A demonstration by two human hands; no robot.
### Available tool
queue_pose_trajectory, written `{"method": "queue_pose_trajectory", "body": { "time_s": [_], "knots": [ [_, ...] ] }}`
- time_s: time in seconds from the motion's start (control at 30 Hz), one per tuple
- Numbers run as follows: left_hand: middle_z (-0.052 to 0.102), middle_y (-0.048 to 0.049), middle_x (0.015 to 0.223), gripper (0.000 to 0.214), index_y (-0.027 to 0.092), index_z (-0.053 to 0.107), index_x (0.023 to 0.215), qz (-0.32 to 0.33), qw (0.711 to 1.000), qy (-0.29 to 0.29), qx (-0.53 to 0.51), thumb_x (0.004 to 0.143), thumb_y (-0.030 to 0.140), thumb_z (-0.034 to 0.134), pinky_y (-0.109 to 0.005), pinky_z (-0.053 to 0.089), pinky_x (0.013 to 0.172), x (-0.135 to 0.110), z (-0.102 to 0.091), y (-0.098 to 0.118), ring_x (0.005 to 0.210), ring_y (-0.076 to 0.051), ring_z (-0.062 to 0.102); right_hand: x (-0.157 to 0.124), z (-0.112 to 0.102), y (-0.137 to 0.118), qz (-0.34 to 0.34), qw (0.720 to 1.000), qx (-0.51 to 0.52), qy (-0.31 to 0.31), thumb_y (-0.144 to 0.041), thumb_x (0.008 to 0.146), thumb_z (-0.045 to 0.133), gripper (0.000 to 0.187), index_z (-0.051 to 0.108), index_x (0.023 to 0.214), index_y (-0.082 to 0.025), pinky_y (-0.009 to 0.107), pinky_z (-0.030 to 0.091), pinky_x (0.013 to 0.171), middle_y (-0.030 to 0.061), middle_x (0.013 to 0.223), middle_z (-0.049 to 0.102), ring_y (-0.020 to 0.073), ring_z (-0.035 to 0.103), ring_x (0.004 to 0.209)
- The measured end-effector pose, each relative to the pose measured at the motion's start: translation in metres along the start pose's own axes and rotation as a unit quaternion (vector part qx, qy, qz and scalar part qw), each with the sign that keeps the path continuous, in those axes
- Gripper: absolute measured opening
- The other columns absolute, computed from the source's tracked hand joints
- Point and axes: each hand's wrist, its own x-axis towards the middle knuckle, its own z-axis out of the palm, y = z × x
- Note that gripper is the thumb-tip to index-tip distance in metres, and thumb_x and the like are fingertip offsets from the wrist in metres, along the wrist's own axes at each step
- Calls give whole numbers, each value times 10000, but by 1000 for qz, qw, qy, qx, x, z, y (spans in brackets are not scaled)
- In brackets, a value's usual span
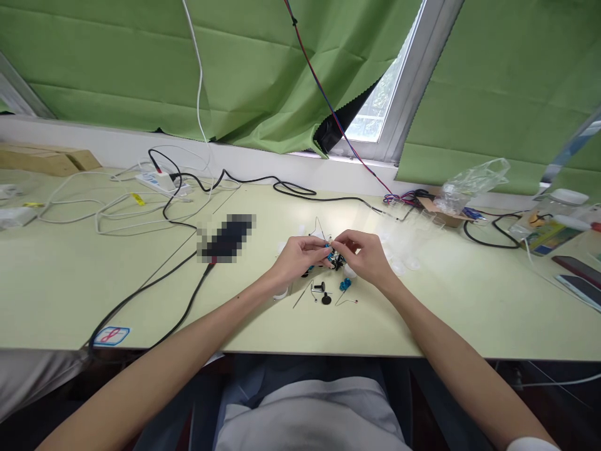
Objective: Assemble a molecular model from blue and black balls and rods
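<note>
My left hand (303, 257) is closed in a pinch on a small blue part (327, 252) over the table's middle. Against it, fingertips nearly touching, my right hand (361, 252) is pinched too; its fingers hide whatever they hold. Small blue, black and white pieces lie beneath both hands, partly covered. Nearer me on the tabletop are a loose blue piece (345, 285), a round black piece (326, 299), another black piece (320, 287) and thin bent metal wires (303, 294). One bent wire (346, 302) has a reddish tip.
Left of my hands lies a blurred-out dark device (230, 238) on a black cable (188, 307). A power strip (162, 181) and white cables sit at back left. Clear plastic pieces (408, 257), a box with a plastic bag (469, 188) and phones (580, 288) are to the right.
</note>
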Motion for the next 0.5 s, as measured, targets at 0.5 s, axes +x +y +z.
{"method": "queue_pose_trajectory", "body": {
  "time_s": [0.5],
  "knots": [
    [720,-61,844,330,134,721,954,-8,1000,-1,-30,763,396,786,-377,582,859,0,-1,-2,773,-185,723,0,0,3,-15,1000,5,14,-331,889,631,189,678,758,-203,275,402,521,12,669,651,125,485,529]
  ]
}}
